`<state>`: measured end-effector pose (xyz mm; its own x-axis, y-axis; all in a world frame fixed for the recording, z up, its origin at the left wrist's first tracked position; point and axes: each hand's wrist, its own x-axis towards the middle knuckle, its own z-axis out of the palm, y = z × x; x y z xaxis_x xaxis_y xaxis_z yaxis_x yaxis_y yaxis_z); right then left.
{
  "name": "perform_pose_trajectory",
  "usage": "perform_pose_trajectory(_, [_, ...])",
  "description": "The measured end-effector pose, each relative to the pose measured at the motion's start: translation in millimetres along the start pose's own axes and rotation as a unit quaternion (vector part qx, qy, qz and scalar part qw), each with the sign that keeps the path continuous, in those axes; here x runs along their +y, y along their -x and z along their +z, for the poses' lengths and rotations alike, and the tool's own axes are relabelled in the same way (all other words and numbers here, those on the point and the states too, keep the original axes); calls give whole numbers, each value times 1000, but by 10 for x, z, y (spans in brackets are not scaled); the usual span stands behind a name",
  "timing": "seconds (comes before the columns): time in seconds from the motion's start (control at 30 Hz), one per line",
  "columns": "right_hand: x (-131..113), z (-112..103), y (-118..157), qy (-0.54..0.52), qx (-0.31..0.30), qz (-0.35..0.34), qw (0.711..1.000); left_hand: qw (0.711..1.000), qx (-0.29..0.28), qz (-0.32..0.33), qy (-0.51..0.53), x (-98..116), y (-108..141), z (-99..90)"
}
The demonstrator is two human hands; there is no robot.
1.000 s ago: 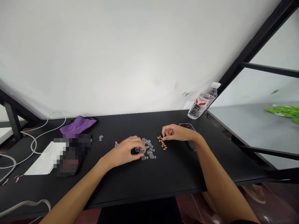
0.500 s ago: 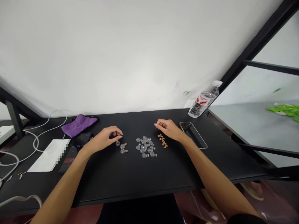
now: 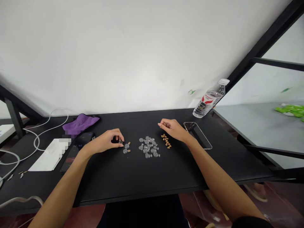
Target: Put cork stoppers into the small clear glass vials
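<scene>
My left hand has its thumb and fingers closed around a tiny corked glass bottle, partly hidden by the fingertips. Just right of it, two more small corked bottles lie on the black table. A loose cluster of small clear glass bottles without corks rests between my hands. Beyond these, several little corks form a patch in front of my right hand. That hand is held with fingers curled and thumb against the index finger; nothing shows in it.
A clear-cased phone lies right of my right hand, with a water bottle behind it by the wall. On the left are a dark phone, white paper, a purple cloth and white cables.
My left fingers have closed around the tiny corked bottle that lay just below them. My right hand stays curled in about the same place. The view has shifted slightly.
</scene>
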<state>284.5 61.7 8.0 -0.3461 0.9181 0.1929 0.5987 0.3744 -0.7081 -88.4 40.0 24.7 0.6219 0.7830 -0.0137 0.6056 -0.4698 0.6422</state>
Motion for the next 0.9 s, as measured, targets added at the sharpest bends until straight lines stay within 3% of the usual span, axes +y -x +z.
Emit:
perform_pose_trajectory(0.1, [-10,-12,3,0,2,2,1000,1000,26,12,-2,11,-24,29])
perform_pose_trajectory(0.23, [-24,-35,6,3,9,2,1000,990,127,57,16,72,-84,114])
perform_pose_trajectory(0.33, [-86,-20,12,-13,9,-9,1000,974,201,91,44,210,-151,220])
perform_pose_trajectory(0.4, [-163,22,18,-43,-2,-20,999,968,222,102,62,352,-211,299])
perform_pose_trajectory(0.6, [-447,231,59,-126,-71,-53,988,956,230,144,111,709,-429,520])
perform_pose_trajectory(0.9, [-560,341,108,-165,-118,-69,977,943,239,113,200,615,-411,720])
